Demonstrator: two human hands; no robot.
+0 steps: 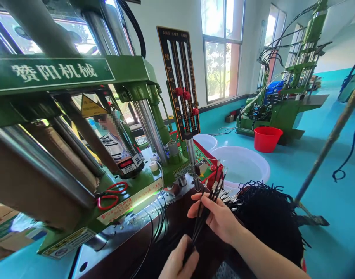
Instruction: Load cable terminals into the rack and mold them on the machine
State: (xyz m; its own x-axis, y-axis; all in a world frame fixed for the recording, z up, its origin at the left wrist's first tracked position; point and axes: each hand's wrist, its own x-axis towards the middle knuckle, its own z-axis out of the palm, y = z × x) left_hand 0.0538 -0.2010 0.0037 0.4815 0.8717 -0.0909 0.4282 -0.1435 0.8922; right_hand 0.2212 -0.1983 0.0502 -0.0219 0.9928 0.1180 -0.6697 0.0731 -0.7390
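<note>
Well, cardboard boxes (12, 240) sit at the lower left edge of the frame, beside the green press. Right of the middle, two white tubs stand on the blue floor: a small tub (206, 135), partly hidden behind the machine's control panel, and in front of it a large tub (243, 149) with a pale inside. Further right, a red bucket (268, 142) stands before a second green machine. At the lower right lies a big heap of black cables (267, 221), many with bent ends on top; a sliver of red shows under its right edge, so it may sit in a container, though this corner is too dark to be sure.

The bundle of black cables (198, 224) is just right of the bottom centre, rising from the left hand (179, 259) through the right hand (221, 217), its silvery ends pointing up toward the red side of the control panel (215, 174).

The left grip is closed, thumb and fingers around the bundle's lower part. The right grip is narrow: thumb and fingers pinch the cables higher up, below the silvery ends, with the fingertips spread toward the left.
</note>
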